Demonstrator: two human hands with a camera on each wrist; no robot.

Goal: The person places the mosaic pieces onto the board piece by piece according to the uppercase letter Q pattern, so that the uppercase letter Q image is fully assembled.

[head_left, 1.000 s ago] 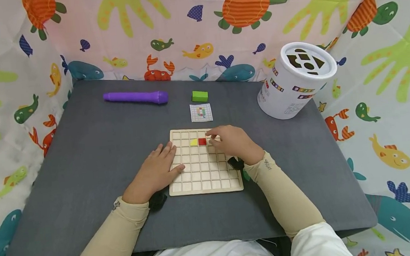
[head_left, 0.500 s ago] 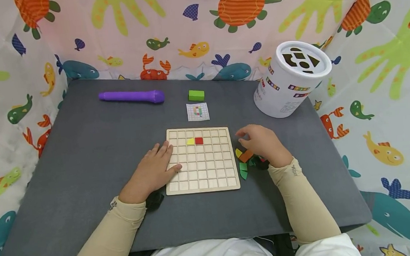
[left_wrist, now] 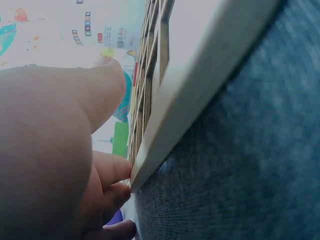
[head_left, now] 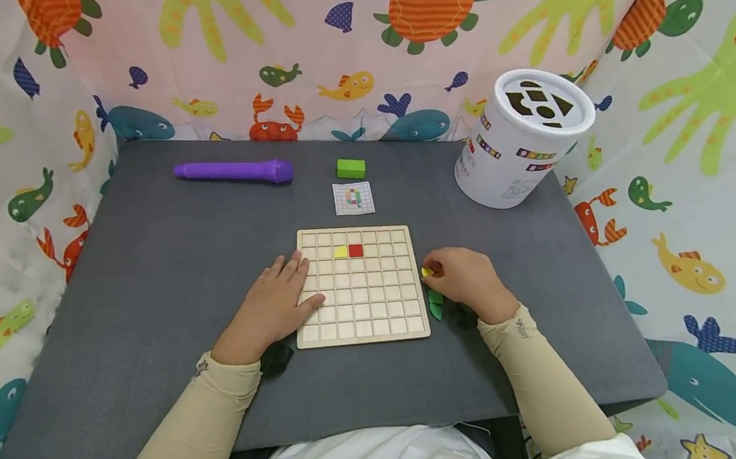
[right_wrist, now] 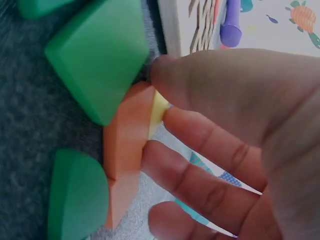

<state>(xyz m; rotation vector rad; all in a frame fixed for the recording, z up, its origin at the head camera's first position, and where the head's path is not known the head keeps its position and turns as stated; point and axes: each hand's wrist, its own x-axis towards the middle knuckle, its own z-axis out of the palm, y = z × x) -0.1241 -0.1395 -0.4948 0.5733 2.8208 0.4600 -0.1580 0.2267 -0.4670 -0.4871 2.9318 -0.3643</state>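
Note:
A pale wooden grid board [head_left: 361, 313] lies in the middle of the table. A yellow tile [head_left: 340, 252] and a red tile [head_left: 356, 250] sit side by side in one of its upper rows. My left hand [head_left: 270, 305] rests on the board's left edge, fingers stretched out. Beyond the right edge, my right hand [head_left: 466, 279] is bent over a small pile of blocks. In the right wrist view its thumb and fingers lie around an orange block [right_wrist: 129, 130] and a yellow block [right_wrist: 158, 110]; whether they pinch either is unclear. Green blocks [right_wrist: 102, 60] lie beside them.
Behind the board lie a small card with a coloured grid pattern [head_left: 353, 199] and a light green block [head_left: 351, 169]. A purple stick [head_left: 233, 171] lies at the back left. A white tub with shaped holes in its lid [head_left: 517, 146] stands at the back right.
My right hand has left the board's upper right part, moved right, and come down over the block pile. My left hand has stayed on the board's edge.

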